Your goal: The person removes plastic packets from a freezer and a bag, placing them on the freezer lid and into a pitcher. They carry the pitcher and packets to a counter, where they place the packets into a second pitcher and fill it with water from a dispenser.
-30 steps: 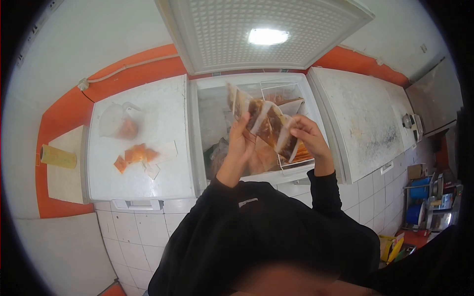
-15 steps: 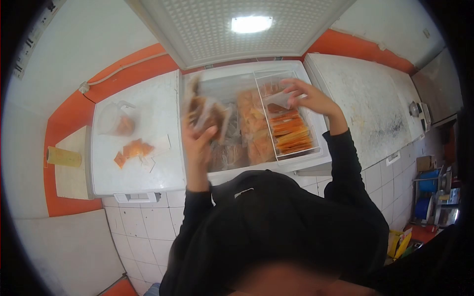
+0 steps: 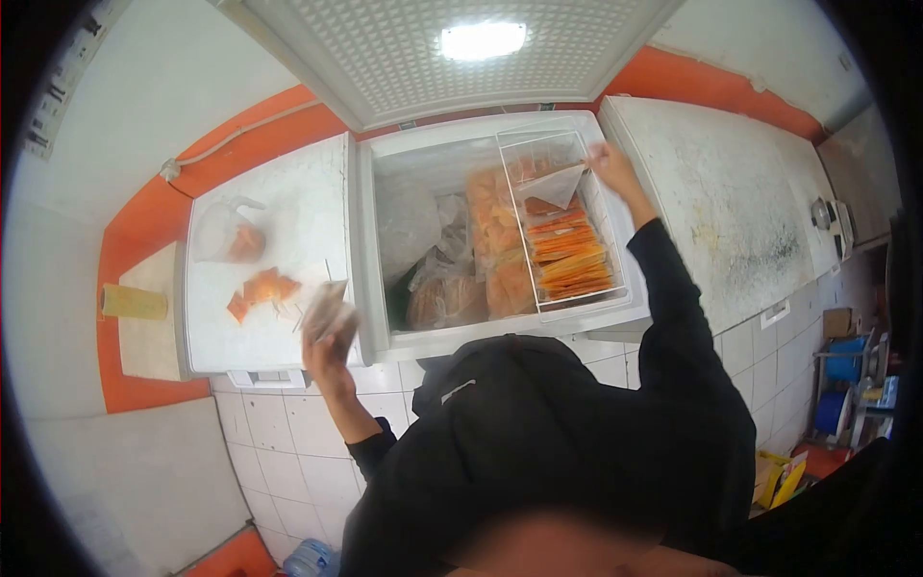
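Observation:
My left hand (image 3: 330,354) is closed around brown flat packets (image 3: 330,313), slightly blurred, over the front of the left white worktop. Beside it on that worktop lie orange packets (image 3: 265,288) and a clear plastic jug (image 3: 229,231) with something orange inside. My right hand (image 3: 615,168) is at the back right of the open chest freezer (image 3: 423,341), fingers pinched at the corner of a white sheet (image 3: 556,187). Under that sheet, a white wire basket (image 3: 577,303) holds rows of flat orange packets (image 3: 569,252).
Bags of pale orange food (image 3: 500,240) and clear bags with brown contents (image 3: 447,303) fill the freezer beside the basket. The raised lid (image 3: 481,87) stands behind. A stained white worktop (image 3: 711,192) is on the right; a yellow roll (image 3: 135,302) lies far left.
My left hand has moved left and toward me with the brown packets, out of the freezer and over the left worktop. My right hand has moved slightly right and back, closing its fingers.

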Demonstrator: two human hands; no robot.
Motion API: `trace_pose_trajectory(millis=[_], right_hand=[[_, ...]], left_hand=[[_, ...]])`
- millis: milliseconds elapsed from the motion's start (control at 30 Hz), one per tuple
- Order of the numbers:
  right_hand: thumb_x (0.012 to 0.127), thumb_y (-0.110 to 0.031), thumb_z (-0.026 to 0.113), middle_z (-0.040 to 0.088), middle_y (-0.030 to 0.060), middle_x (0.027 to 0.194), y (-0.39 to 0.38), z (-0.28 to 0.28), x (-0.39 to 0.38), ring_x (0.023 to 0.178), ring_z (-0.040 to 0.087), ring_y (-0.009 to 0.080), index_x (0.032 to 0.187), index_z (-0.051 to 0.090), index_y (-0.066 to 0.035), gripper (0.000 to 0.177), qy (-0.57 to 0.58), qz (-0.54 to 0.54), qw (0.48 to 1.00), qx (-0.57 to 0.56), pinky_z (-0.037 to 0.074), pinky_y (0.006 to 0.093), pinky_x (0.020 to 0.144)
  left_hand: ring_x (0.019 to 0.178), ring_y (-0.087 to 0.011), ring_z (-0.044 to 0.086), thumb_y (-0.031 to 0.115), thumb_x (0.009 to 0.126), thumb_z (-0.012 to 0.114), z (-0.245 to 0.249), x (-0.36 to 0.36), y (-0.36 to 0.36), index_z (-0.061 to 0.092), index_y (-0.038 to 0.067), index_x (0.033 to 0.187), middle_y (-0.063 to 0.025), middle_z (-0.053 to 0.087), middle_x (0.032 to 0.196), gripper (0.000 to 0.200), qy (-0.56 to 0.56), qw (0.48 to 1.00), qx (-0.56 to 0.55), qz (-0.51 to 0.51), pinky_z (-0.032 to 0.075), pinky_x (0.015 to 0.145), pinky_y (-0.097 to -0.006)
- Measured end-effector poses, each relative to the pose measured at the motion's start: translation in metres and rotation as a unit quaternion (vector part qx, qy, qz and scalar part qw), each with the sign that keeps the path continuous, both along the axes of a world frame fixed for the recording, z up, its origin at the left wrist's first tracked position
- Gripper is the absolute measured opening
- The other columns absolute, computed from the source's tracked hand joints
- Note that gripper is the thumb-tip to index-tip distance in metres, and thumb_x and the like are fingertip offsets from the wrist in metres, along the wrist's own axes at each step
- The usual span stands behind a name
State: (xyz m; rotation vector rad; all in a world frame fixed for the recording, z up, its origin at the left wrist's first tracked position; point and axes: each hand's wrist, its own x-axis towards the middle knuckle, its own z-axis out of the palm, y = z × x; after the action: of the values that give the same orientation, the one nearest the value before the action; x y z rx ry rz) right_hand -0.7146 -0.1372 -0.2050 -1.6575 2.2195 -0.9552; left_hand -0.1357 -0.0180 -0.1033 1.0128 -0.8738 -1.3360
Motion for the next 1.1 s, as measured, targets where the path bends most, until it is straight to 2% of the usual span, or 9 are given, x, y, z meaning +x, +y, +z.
trace_pose_trajectory(millis=[67, 167, 233, 333, 600, 700, 800, 900, 1100], right_hand=[[0.082, -0.028, 0.076, 0.068, 0.0059, 0.092, 0.024, -0.052, 0.020, 0.082, 0.065, 0.0171, 0.115, 0.063, -0.005, 0.042, -0.075, 0.018, 0.994, 0.080, 0.052, 0.0325, 0.076], [0.096, -0.024, 0.064, 0.064, 0.0085, 0.118, 0.066, -0.037, 0.118, 0.111, 0.059, 0.0153, 0.128, 0.057, -0.001, 0.040, -0.370, 0.257, 0.878, 0.163, 0.046, 0.0305, 0.097], [0.096, -0.024, 0.063, 0.065, 0.0052, 0.110, 0.098, 0.024, 0.180, 0.105, 0.059, 0.0123, 0.121, 0.060, -0.002, 0.033, -0.469, 0.330, 0.812, 0.109, 0.046, 0.0275, 0.093], [0.096, -0.016, 0.061, 0.062, -0.0007, 0.102, 0.111, 0.007, 0.184, 0.094, 0.058, 0.0075, 0.108, 0.062, -0.005, 0.016, -0.525, 0.197, 0.827, 0.035, 0.046, 0.0250, 0.083], [0.093, -0.021, 0.065, 0.064, 0.0044, 0.091, 0.124, -0.018, 0.026, 0.090, 0.060, 0.0120, 0.111, 0.058, -0.003, 0.026, -0.424, -0.034, 0.899, 0.102, 0.047, 0.0274, 0.080], [0.087, -0.031, 0.070, 0.067, 0.0195, 0.100, 0.110, -0.054, -0.010, 0.094, 0.064, 0.0214, 0.130, 0.046, 0.002, 0.059, -0.260, -0.110, 0.937, 0.205, 0.050, 0.0348, 0.077], [0.088, -0.030, 0.067, 0.068, 0.0208, 0.092, 0.099, -0.166, -0.060, 0.085, 0.066, 0.0250, 0.120, 0.057, 0.004, 0.048, -0.026, -0.116, 0.973, 0.198, 0.051, 0.0363, 0.074], [0.087, -0.032, 0.065, 0.068, 0.0184, 0.080, 0.074, -0.171, -0.079, 0.073, 0.065, 0.0259, 0.096, 0.067, 0.004, 0.037, -0.170, 0.003, 0.924, 0.342, 0.050, 0.0368, 0.069], [0.086, -0.026, 0.064, 0.061, 0.0067, 0.067, 0.064, -0.163, -0.098, 0.062, 0.053, 0.0167, 0.075, 0.066, 0.001, 0.030, -0.188, 0.049, 0.894, 0.403, 0.043, 0.0347, 0.058]], left_hand=[[0.116, -0.0267, 0.059, 0.018, 0.076, 0.058, -0.010, -0.020, -0.006, 0.050, -0.004, 0.134, -0.0179, 0.056, 0.130, 0.063, -0.017, 0.997, 0.027, -0.072, 0.049, 0.100, -0.0389], [0.109, -0.0235, 0.064, 0.007, 0.083, 0.066, -0.031, -0.078, -0.024, 0.046, 0.005, 0.138, -0.0140, 0.060, 0.124, 0.058, 0.005, 0.988, 0.060, -0.141, 0.052, 0.091, -0.0328], [0.111, -0.0206, 0.063, 0.012, 0.086, 0.069, -0.062, -0.124, -0.038, 0.045, 0.006, 0.140, -0.0119, 0.061, 0.123, 0.059, 0.000, 0.975, 0.050, -0.218, 0.053, 0.090, -0.0318], [0.102, -0.0158, 0.062, 0.019, 0.091, 0.067, -0.069, -0.194, -0.050, 0.047, 0.007, 0.138, -0.0087, 0.061, 0.121, 0.053, -0.015, 0.942, 0.072, -0.327, 0.051, 0.084, -0.0294], [0.094, -0.0171, 0.057, 0.036, 0.093, 0.061, -0.243, -0.291, -0.094, 0.053, 0.005, 0.130, -0.0113, 0.062, 0.113, 0.049, -0.215, 0.884, 0.291, -0.296, 0.048, 0.080, -0.0348], [0.101, -0.0199, 0.057, 0.032, 0.091, 0.063, -0.311, -0.317, -0.098, 0.051, 0.004, 0.133, -0.0118, 0.061, 0.117, 0.052, -0.214, 0.910, 0.219, -0.281, 0.047, 0.085, -0.0342], [0.100, -0.0216, 0.059, 0.026, 0.090, 0.064, -0.328, -0.343, -0.104, 0.051, 0.004, 0.133, -0.0111, 0.062, 0.113, 0.050, -0.124, 0.961, 0.101, -0.224, 0.048, 0.085, -0.0349], [0.089, -0.0147, 0.057, 0.018, 0.096, 0.056, -0.384, -0.358, -0.122, 0.046, 0.007, 0.139, -0.0118, 0.057, 0.119, 0.046, -0.175, 0.960, 0.082, -0.205, 0.049, 0.071, -0.0326], [0.059, -0.0125, 0.051, 0.021, 0.096, 0.058, -0.340, -0.353, -0.123, 0.057, 0.008, 0.119, -0.0007, 0.056, 0.074, 0.027, -0.121, 0.937, 0.249, -0.211, 0.042, 0.054, -0.0266]])
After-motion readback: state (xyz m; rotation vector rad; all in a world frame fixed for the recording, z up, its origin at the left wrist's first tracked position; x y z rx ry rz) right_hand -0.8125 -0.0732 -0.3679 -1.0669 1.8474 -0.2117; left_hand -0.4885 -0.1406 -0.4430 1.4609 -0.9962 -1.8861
